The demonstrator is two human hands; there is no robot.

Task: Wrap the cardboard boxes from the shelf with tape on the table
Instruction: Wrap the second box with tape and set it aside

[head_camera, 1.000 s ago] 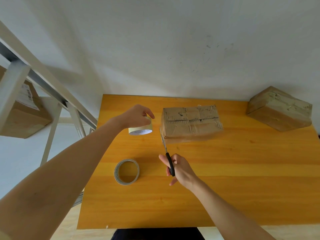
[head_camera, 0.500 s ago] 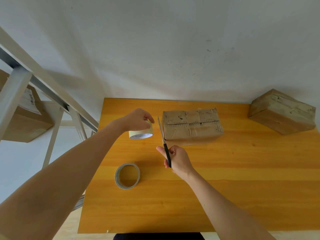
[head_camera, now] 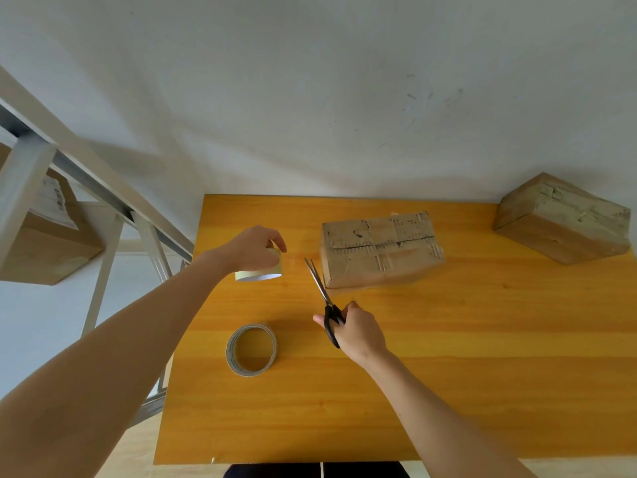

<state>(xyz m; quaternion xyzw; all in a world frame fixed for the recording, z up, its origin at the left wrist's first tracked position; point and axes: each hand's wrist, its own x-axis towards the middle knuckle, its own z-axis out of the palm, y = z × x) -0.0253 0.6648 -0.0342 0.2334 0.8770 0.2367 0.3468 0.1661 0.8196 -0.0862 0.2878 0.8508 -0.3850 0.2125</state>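
Orange table (head_camera: 448, 374) bears the cardboard box (head_camera: 379, 250) at centre, within reach for taping. Left hand (head_camera: 250, 250) curls round a tape roll (head_camera: 262, 272) held near it; right hand (head_camera: 358, 331) grips scissors (head_camera: 324, 294), blades slightly parted, likely to cut tape.

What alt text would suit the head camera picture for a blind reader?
A person's left hand holds a tape roll and the right hand holds scissors beside a taped cardboard box on a table. A second roll and another box lie nearby.
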